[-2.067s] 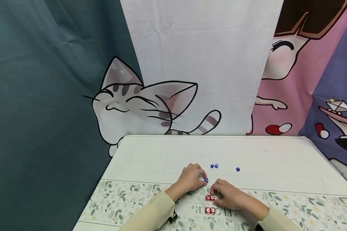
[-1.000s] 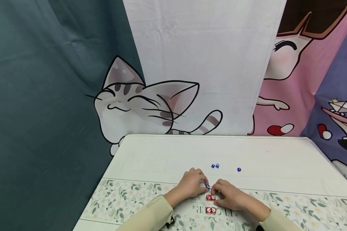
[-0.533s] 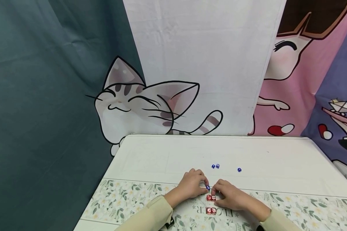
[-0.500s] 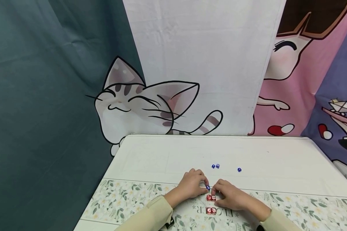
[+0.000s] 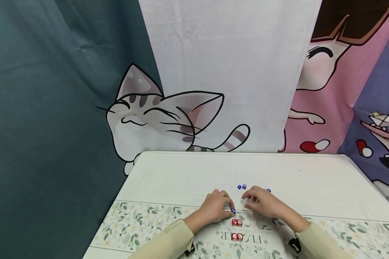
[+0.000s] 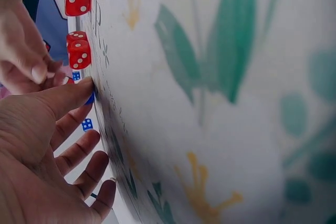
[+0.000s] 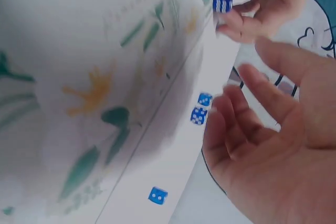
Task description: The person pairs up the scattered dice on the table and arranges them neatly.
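backdrop cloths [image 5: 84, 90] behind — dark teal at left, a white panel with a drawn cat in the middle, pink and purple cartoon prints at right.

table [image 5: 311, 172] under a pale cloth with a floral band along the near edge.

left hand [image 5: 215, 207] rests on the floral band, cream sleeve behind it. its fingers are curled and its fingertips pinch a blue die [image 5: 233, 211]; the right wrist view shows that die [image 7: 222, 2] clamped between thumb and fingers, the left wrist view shows only a sliver of blue under the thumb tip [image 6: 79, 88]. the die sits just above the cloth, directly beyond the upper red pair.

right hand [image 5: 260, 203] hovers over the plain cloth, fingers spread and loosely bent, holding nothing. its fingertips [image 7: 231, 103] lie near the pair of blue dice [image 5: 241, 186] but apart from them.

two red dice [image 5: 236, 222] side by side, touching, just on the near side of the pinched die. a second red pair [image 5: 236, 236] nearer the table edge.

lone blue die [image 5: 269, 190] at the far side of the right hand, half hidden by it in the head view — clear in the right wrist view [image 7: 157, 195].
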